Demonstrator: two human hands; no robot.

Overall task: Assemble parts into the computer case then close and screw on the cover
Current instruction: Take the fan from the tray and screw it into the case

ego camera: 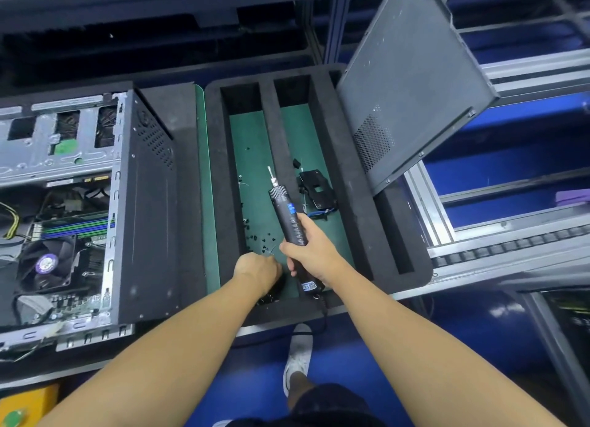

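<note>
The open computer case (143, 209) lies at the left, with its motherboard, fan (48, 263) and memory sticks exposed. Its dark cover panel (412, 84) leans tilted in a slot at the right of the black foam tray (360, 203). My right hand (314, 254) grips a black electric screwdriver (289, 215), bit pointing away over the tray's green floor. My left hand (257, 271) reaches down into the tray's left compartment among several small black screws (261, 239), fingers curled downward; whether it holds a screw is hidden.
A small black bracket part with blue wires (316, 192) lies in the tray's middle compartment. Aluminium conveyor rails (510, 244) run at the right. My shoe (300, 353) stands on the blue floor below the bench edge. A yellow box (28, 407) sits bottom left.
</note>
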